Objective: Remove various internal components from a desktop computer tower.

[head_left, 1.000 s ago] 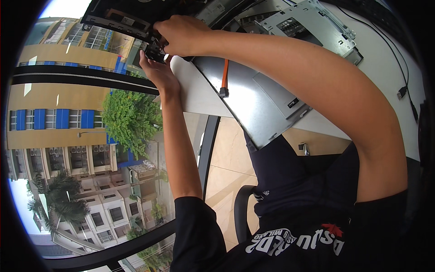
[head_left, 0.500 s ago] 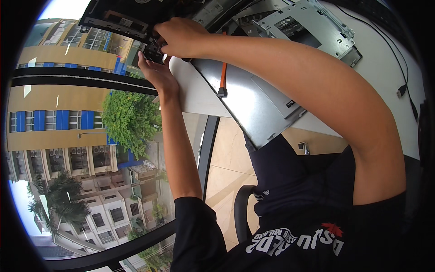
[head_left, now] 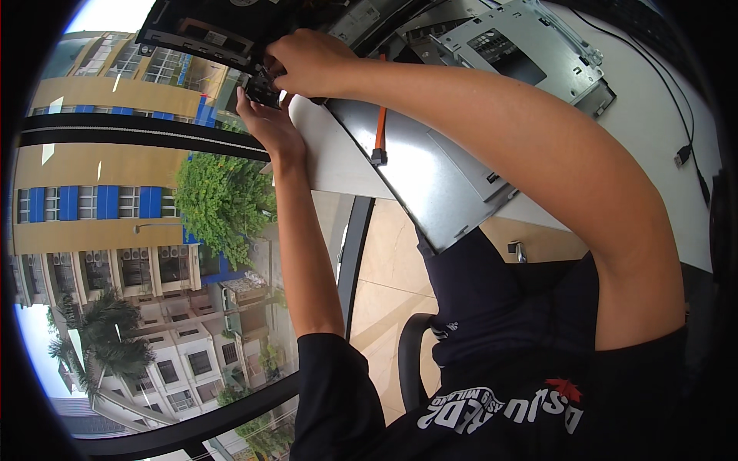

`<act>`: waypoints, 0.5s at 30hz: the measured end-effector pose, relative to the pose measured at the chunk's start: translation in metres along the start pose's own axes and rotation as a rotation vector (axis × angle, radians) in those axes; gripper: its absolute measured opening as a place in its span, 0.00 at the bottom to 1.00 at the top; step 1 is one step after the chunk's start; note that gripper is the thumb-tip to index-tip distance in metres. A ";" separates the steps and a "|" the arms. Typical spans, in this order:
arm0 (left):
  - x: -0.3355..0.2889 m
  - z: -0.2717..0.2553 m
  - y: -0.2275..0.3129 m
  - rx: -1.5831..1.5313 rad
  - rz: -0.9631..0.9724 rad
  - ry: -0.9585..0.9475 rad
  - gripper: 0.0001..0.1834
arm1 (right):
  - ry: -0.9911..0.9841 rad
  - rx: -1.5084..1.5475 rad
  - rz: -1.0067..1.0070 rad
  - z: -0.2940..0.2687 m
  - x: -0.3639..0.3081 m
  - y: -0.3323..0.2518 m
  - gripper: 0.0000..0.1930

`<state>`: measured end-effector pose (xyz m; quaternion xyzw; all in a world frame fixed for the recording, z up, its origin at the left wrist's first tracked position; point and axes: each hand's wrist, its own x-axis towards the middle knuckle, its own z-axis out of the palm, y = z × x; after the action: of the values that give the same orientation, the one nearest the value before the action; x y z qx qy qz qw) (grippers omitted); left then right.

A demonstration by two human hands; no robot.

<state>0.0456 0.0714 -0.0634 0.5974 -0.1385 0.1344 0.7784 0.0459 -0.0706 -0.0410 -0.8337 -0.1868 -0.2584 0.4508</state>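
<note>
At the top left, a dark computer case (head_left: 201, 37) of metal and black plastic reaches past the desk's edge. My left hand (head_left: 273, 127) is at its lower corner, with fingers and thumb around a small black part (head_left: 263, 91) there. I cannot tell whether that part is fixed to the case. Just above, my right hand (head_left: 309, 61) is closed with its fingers curled down against the same corner; what its fingertips grip is hidden. Under my right forearm lies a silver sheet-metal panel (head_left: 423, 180), with an orange cable (head_left: 380, 131) ending in a black plug across it.
A silver metal bracket or drive cage (head_left: 503, 50) lies on the white desk (head_left: 634, 84) at the far right. A black cable with a metal plug (head_left: 681, 155) runs along the right side. Window glass with a black frame (head_left: 138, 135) borders the left. The panel's corner overhangs my lap.
Both hands stay at the case corner, nearly unmoved. My right elbow has shifted slightly to the left, and the whole view has drifted by a small amount.
</note>
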 end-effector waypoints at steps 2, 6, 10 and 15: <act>0.000 0.000 0.000 0.002 -0.006 0.004 0.28 | 0.002 0.004 0.020 0.001 0.000 -0.001 0.09; 0.002 -0.009 -0.001 -0.005 -0.006 0.008 0.28 | -0.094 -0.014 0.109 -0.002 0.004 -0.008 0.16; 0.004 -0.011 -0.004 0.005 -0.012 -0.008 0.28 | -0.143 -0.012 0.112 -0.005 0.007 -0.005 0.17; 0.002 -0.004 -0.004 0.028 -0.014 -0.008 0.29 | -0.138 0.001 0.090 -0.006 0.009 0.000 0.18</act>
<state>0.0490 0.0747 -0.0671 0.6098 -0.1355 0.1287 0.7702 0.0514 -0.0754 -0.0331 -0.8568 -0.1798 -0.1799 0.4485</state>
